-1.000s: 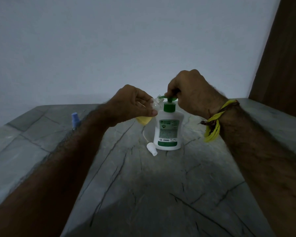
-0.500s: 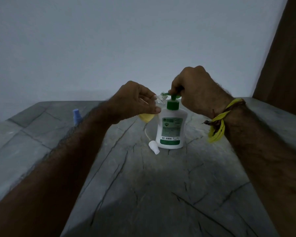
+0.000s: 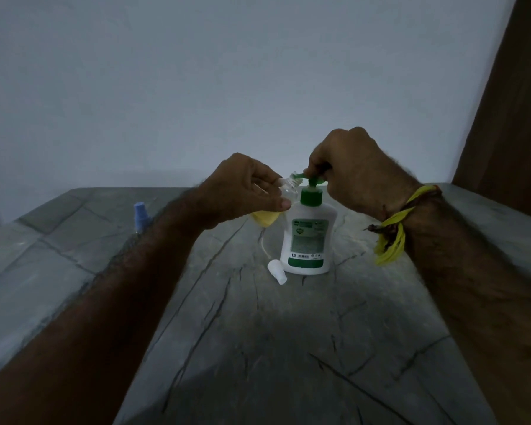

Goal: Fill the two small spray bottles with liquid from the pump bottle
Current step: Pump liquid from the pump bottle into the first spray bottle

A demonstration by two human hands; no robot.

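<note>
A white pump bottle with a green pump head stands upright on the grey stone table. My right hand is closed over the pump head from above. My left hand holds a small clear spray bottle with a yellow lower part, tilted, its open neck right at the green spout. Its white spray cap with dip tube lies on the table left of the pump bottle's base. A second small bottle with a blue cap stands at the far left, partly hidden by my left forearm.
A pale wall rises behind the table. A dark wooden panel stands at the right. My right wrist wears a yellow thread band. The scene is dim, with lit table surface around the pump bottle.
The view shifted slightly; both hands hold their positions at the pump head and spout. The pump head looks a little higher than one second ago.
</note>
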